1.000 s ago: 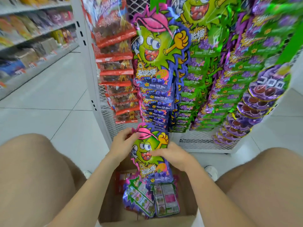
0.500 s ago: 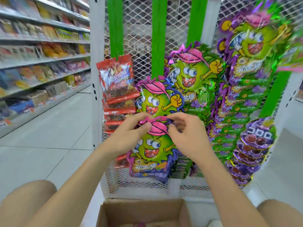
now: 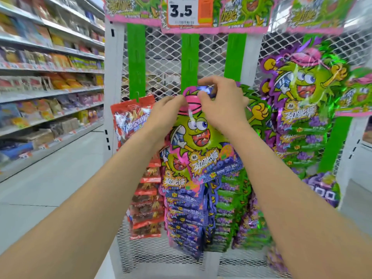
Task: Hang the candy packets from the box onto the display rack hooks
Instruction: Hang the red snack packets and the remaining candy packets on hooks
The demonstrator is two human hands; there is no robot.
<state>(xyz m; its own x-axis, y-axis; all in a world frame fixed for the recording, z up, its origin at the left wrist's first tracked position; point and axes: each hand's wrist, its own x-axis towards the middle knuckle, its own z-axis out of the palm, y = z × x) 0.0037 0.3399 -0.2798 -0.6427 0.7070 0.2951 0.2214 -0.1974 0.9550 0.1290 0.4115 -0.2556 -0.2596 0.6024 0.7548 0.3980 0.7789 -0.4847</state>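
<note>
A candy packet [image 3: 199,141] with a green cartoon face, pink cap and blue bottom hangs between my hands in front of the white mesh display rack [image 3: 167,55]. My left hand [image 3: 165,113] pinches its top left edge. My right hand [image 3: 219,101] pinches the top of the packet by the pink cap, just below the middle green hook strip [image 3: 190,63]. Under it hangs a column of same blue packets [image 3: 187,214]. The hook itself is hidden behind my fingers. The box is out of view.
Red snack packets [image 3: 132,121] hang in the left column, green and purple packets [image 3: 300,109] to the right. A price sign reading 3.5 [image 3: 182,11] tops the rack. Store shelves [image 3: 50,81] line the aisle on the left, above a white tiled floor.
Both hands lifted the packet out of the box and raised it up the rack to the middle green strip. My view tilted upward, so the box dropped out of sight.
</note>
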